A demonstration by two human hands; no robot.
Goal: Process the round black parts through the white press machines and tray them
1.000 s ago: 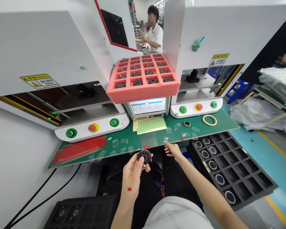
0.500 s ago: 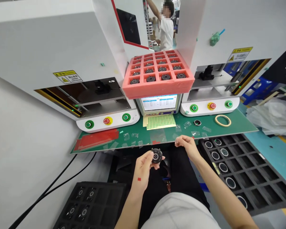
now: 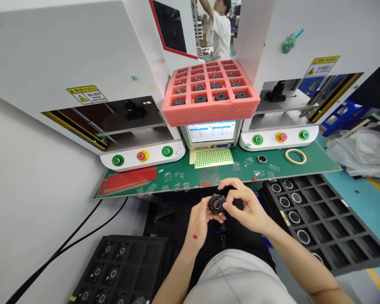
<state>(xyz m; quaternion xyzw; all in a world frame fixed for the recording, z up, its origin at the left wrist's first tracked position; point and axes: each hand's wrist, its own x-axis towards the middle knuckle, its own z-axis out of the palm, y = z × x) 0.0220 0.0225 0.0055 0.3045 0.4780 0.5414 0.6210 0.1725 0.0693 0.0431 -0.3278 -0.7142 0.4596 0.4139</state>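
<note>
A round black watch case (image 3: 216,204) is held over my lap, just off the front edge of the bench, its ringed back turned up to me. My left hand (image 3: 200,221) is closed around its left side and underside, and a small red square sticks to that wrist. At the case's right edge, the thumb and index finger of my right hand (image 3: 244,206) pinch together. Whether a thin film is also between them I cannot make out. On the bench just beyond lies a clear sheet with small red pieces (image 3: 207,184).
A pink foam tray (image 3: 209,113) of watch cases sits above a small monitor (image 3: 212,131), between two white presses. Clear film scraps, red sheets (image 3: 129,179), a green-dot sticker sheet (image 3: 213,158) and a tape roll (image 3: 295,156) lie on the bench. Black trays (image 3: 335,228) flank me.
My right hand has come down and left from the bench edge to the watch case. My left hand has shifted slightly right with the case. A small red piece now shows at the bench edge.
</note>
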